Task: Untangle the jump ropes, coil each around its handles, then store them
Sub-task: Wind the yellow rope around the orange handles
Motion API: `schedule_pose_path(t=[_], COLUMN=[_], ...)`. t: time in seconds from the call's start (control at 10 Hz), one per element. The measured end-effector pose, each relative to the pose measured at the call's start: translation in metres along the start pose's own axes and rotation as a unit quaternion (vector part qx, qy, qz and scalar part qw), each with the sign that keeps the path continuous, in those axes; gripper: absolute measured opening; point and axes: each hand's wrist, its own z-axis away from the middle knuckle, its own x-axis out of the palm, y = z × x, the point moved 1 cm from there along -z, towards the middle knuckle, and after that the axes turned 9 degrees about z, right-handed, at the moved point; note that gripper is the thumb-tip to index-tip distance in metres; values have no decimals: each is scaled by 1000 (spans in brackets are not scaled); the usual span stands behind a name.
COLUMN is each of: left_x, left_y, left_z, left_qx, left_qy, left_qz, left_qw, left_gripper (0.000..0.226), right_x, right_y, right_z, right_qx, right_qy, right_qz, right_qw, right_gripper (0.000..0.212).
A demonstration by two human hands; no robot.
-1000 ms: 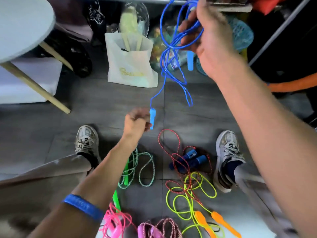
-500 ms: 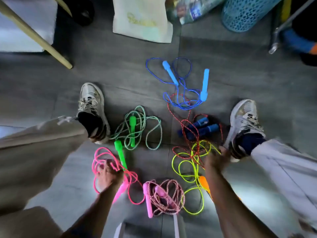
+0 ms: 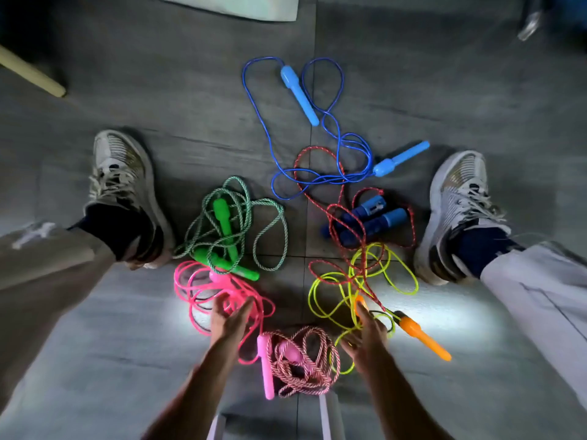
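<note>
Ropes sprawl across the floor (image 3: 444, 106) as the left hand (image 3: 230, 319), fingers spread, touches the pink rope (image 3: 193, 290); the right hand (image 3: 368, 335) curls on the yellow rope (image 3: 327, 281). Lifting now could drag the crossed red rope (image 3: 336, 217).

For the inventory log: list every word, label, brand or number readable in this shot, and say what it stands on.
No text can be read.
White bag: only its bottom edge shows; no print in view.
Shoes, left and right: patterned, no legible brand.
Dark blue handles: a pale patch, too blurred to read.
</note>
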Motion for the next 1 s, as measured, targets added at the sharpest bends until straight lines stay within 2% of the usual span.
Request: schedule_pose_path(t=[0.1,0.2,0.3,0.4,0.5,0.6,0.7,0.8,0.9,1.0], left_x=[59,74,70,51,42,49,54,52,40,43], left_y=[117,159,202,185,113,55,-28,-60,-45,-3], left_z=[45,35,55,65,95,118,129,120,96,94], left_qx=[156,221,258,311,471,517,535,522,358,334], left_qy=[-81,-129,-165,-46,-61,-229,-349,-308,-206,-247], left_qz=[51,93,50,-107,-241,-411,-641,-733,-810,-728], left_qw=[983,962,951,943,846,715,426,309,417,546], left_gripper=[41,40,54,66,46,31,24,35,56,74], right_x=[22,46,61,46,5,-20,-37,-39,-38,-39], right_y=[-31,-73,-101,-89,-54,-26,0,-2,-22,-39], right_z=[12,13,16,10,6,-1,-9,-3,4,1], right_qx=[-33,-21,-14,-17,-113,-148,-144,-170,-272,-349], right_qy=[-104,-133,-115,-52,108,151,118,107,222,267], right_qz=[-69,-150,-133,-90,74,230,345,327,252,251], right_qw=[992,979,984,994,985,950,920,923,902,863], right_gripper=[18,6,3,9,23,33,45,50,40,46])
